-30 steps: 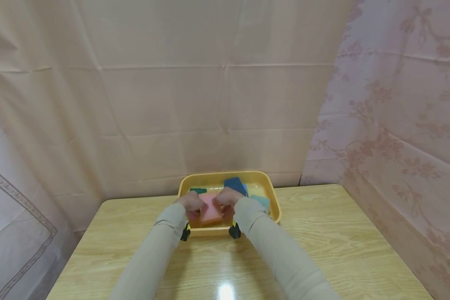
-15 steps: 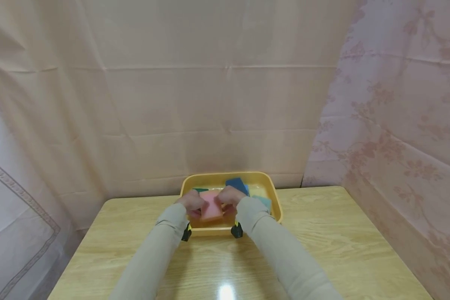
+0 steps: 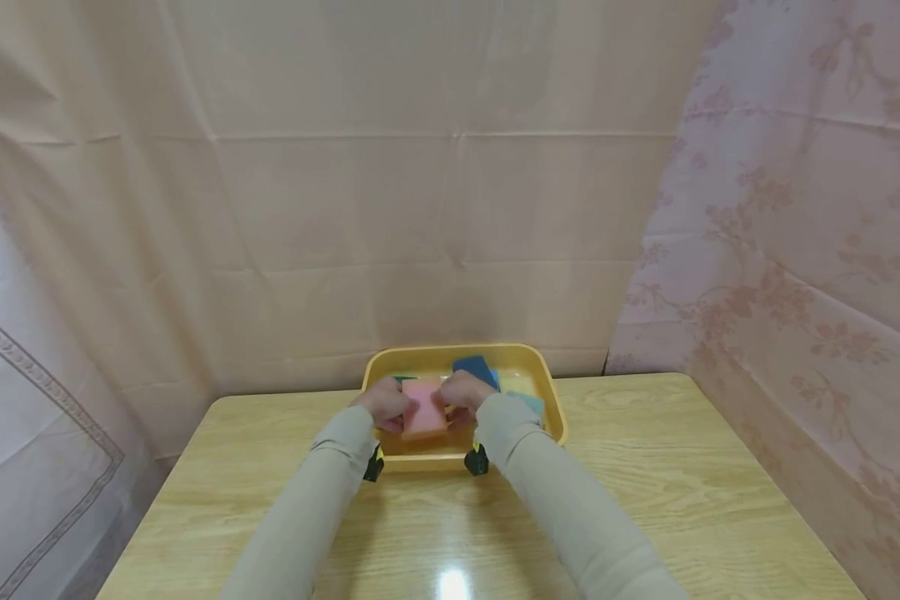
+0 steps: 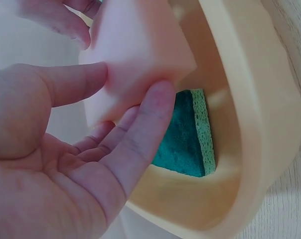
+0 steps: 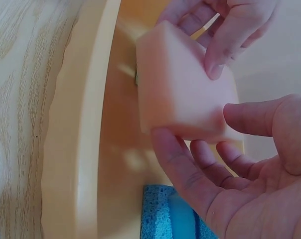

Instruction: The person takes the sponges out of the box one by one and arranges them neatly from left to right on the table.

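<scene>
A pink sponge (image 3: 424, 407), a thick smooth block, is held up over the yellow tray (image 3: 450, 463) between two hands. The left hand (image 3: 382, 402) pinches its left side, thumb on one face and fingertips beneath, as the left wrist view shows. From the other side the right hand (image 3: 465, 393) pinches it likewise; its thumb (image 5: 252, 118) presses the face turned to the wrists. Below the sponge in the left wrist view lies a green sponge (image 4: 178, 137) with a paler porous edge. A blue sponge (image 5: 158, 211) lies in the tray beneath the right hand.
A dark blue sponge (image 3: 474, 367) lies at the tray's back, with a brighter blue piece beside it. Towards the right wall sits a pale teal sponge (image 3: 527, 403). The tray stands on a wooden table (image 3: 645, 467), near the beige curtain (image 3: 330, 208) behind.
The pink sponge has turned slightly and now stands straighter in the head view. Both hands keep their hold on it. The whole scene has shifted a little to the right.
</scene>
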Demonstrator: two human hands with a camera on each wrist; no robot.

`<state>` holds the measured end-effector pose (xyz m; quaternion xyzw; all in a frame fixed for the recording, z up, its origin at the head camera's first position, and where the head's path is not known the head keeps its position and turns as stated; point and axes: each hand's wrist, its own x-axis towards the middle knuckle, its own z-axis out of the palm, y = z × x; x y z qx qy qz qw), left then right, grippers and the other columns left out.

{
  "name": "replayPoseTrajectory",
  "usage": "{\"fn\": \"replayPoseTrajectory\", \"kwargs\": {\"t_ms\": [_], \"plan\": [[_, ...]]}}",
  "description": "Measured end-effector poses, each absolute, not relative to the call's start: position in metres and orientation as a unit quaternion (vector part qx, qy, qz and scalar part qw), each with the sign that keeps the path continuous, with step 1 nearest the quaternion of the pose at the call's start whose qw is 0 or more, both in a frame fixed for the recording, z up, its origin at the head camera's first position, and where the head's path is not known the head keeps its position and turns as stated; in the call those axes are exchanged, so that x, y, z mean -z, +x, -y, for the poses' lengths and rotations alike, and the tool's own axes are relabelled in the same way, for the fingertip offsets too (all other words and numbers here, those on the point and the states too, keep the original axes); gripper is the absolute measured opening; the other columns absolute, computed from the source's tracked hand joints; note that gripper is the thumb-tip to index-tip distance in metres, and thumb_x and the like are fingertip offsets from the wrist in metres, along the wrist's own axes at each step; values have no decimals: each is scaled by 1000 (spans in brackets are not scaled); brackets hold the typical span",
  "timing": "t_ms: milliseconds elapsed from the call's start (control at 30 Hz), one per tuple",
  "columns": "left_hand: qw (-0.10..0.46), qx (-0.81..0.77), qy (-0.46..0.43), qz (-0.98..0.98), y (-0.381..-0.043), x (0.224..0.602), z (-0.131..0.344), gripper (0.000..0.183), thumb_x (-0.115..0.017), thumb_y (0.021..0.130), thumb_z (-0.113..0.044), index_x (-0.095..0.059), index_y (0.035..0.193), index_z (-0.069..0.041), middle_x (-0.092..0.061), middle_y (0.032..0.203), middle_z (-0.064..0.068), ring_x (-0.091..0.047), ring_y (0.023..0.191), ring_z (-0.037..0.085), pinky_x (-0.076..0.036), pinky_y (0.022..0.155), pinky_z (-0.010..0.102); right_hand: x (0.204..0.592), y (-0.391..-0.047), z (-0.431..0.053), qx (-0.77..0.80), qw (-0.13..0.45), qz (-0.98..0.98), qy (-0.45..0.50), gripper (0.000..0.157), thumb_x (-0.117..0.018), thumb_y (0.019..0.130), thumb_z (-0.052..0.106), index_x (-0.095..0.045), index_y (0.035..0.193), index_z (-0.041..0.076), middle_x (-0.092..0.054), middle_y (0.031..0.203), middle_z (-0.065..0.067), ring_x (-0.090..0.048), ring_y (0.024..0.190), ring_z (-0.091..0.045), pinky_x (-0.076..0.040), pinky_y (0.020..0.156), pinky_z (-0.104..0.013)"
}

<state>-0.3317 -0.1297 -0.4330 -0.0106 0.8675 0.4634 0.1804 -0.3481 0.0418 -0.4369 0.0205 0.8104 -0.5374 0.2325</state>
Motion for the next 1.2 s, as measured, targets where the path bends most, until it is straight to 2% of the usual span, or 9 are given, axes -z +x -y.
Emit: {"fn": "replayPoseTrajectory", "kwargs": {"t_ms": [200, 500, 667, 933, 1067, 1200], "plan": [[177, -465, -3, -867, -332, 434, 131, 13, -58, 99, -4, -63, 103, 7, -66, 93, 15, -69, 79, 28, -61, 73, 43, 434, -345, -42, 540, 228, -810, 27, 28, -61, 96, 6, -57, 119, -9, -58, 112, -16, -71, 81, -33, -61, 78, -46], [179, -481, 0, -858, -334, 434, 133, 5, -56, 97, 2, -57, 95, 7, -63, 79, 13, -64, 71, 23, -61, 70, 42, 434, -349, -44, 544, 246, -802, 18, 17, -65, 99, 13, -60, 105, -2, -60, 105, -14, -68, 75, -28, -61, 78, -44], [186, -494, 1, -850, -336, 435, 135, 3, -56, 96, 3, -57, 96, 6, -59, 76, 11, -61, 67, 22, -61, 70, 43, 436, -351, -43, 541, 252, -802, 8, 22, -66, 99, 16, -62, 109, -3, -64, 101, -14, -69, 78, -28, -60, 78, -45], [194, -490, -11, -850, -334, 435, 137, 14, -58, 97, -9, -61, 92, 4, -59, 85, 10, -64, 72, 22, -61, 73, 38, 439, -356, -43, 547, 251, -798, 11, 24, -66, 98, 14, -59, 114, -2, -65, 104, -14, -68, 83, -30, -61, 76, -45], [202, -507, -7, -838, -331, 435, 137, 18, -56, 97, -10, -61, 103, 6, -65, 98, 16, -69, 84, 29, -61, 75, 42, 437, -354, -42, 549, 249, -798, 10, 22, -66, 98, 14, -57, 111, -1, -65, 104, -15, -69, 84, -31, -60, 78, -47], [213, -523, -5, -825, -330, 436, 138, 22, -53, 96, -9, -59, 111, 8, -66, 101, 18, -69, 87, 31, -61, 75, 44, 435, -351, -42, 548, 245, -800, 6, 21, -65, 99, 14, -56, 111, -1, -66, 105, -15, -69, 85, -31, -60, 79, -48]]}}
